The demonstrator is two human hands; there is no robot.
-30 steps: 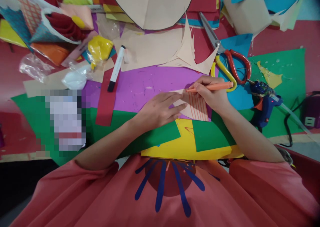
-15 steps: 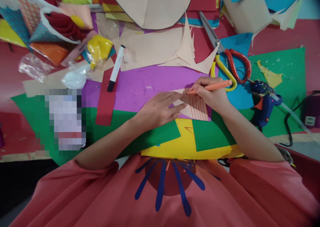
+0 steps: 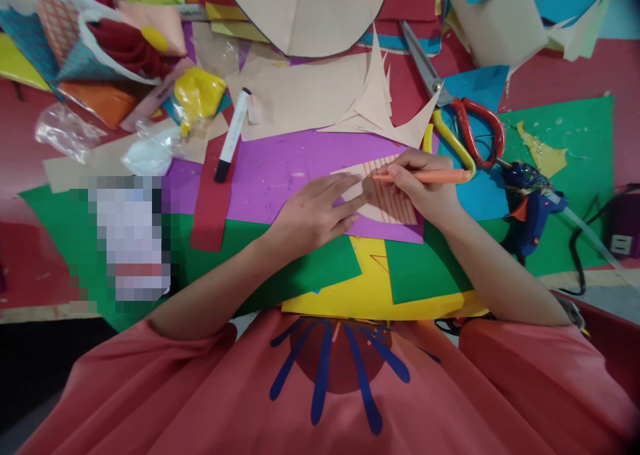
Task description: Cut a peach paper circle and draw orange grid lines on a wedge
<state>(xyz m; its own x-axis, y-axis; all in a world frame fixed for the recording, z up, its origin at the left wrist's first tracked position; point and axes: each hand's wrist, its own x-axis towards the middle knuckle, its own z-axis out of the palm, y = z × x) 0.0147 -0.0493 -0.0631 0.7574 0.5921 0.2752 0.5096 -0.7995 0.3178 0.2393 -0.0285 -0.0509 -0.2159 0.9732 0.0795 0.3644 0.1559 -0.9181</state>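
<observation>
My right hand (image 3: pixel 425 187) is closed around an orange marker (image 3: pixel 443 176), its tip down on a small cream paper piece (image 3: pixel 393 205). Orange stripes run across the right part of that piece. My left hand (image 3: pixel 320 211) lies flat with fingers stretched out, the fingertips resting on the paper's left end. Under the piece is a purple sheet (image 3: pixel 270 188). Just beyond my right hand lie scissors (image 3: pixel 450 108) with red and yellow handles. A white marker with a black cap (image 3: pixel 233 135) rests on a red paper strip (image 3: pixel 210 221).
To the right, a blue glue gun (image 3: pixel 533 218) lies on green paper (image 3: pixel 585 155). Cream offcuts (image 3: pixel 375 111) and a large cream shape (image 3: pixel 305 8) lie toward the back. Bagged yellow clay-like material (image 3: pixel 200 95) sits at the left, above a blurred-out pale object (image 3: pixel 133 241).
The striped paper has turned a little, its right end shifting upward. My left hand has slid slightly left, and the marker lies nearer level, with its tip on the paper.
</observation>
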